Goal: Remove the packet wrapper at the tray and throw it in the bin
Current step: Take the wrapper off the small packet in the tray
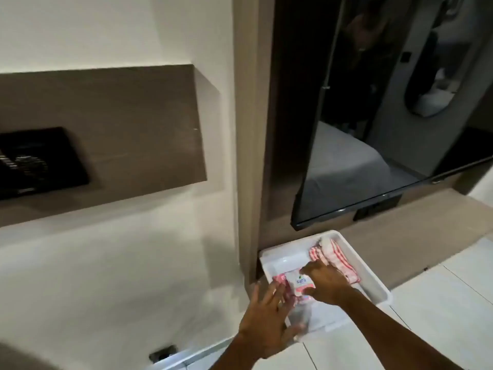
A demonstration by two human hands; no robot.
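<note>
Left hand (262,320) is closest to camera, fingers spread wide, palm down at the near-left corner of the white tray (373,284), holding nothing; its fingertips reach the pink-and-white packet wrapper (380,283)... correction: wrapper (298,283) sits at the tray's left side, near the front. Right hand (326,283) comes in across the tray, thumb and fingers pinched on the wrapper's right edge. Further right in the tray: row of pink-striped packets (334,256) stacked along the back-right wall. Tray rests on a white tiled counter (440,303), pushed against the wall corner. Dark TV screen (373,129) hangs above and right, unlit.
</note>
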